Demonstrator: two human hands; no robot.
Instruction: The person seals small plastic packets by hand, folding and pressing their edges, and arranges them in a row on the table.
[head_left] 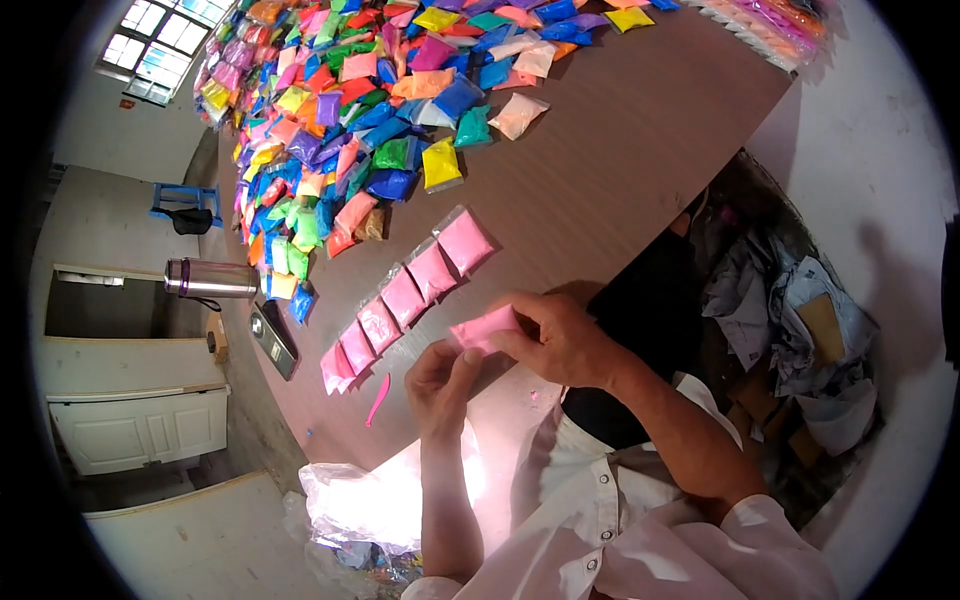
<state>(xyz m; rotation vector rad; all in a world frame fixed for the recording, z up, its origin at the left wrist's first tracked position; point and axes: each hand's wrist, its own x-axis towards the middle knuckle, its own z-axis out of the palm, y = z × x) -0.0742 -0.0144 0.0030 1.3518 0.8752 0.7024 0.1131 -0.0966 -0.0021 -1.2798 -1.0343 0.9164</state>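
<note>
Over table (620,170), left hand (441,385) and right hand (562,340) pinch pink packet (484,328), fingers (430,364) curled.

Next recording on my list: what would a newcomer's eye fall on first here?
Most likely the big heap of brightly coloured packets, spread over the far part of the brown table. Next, probably, the slanting row of six pink packets nearer the person, with another pink packet held beside it between the left hand and right hand. The shiny metal flask at the left may also stand out.
</note>
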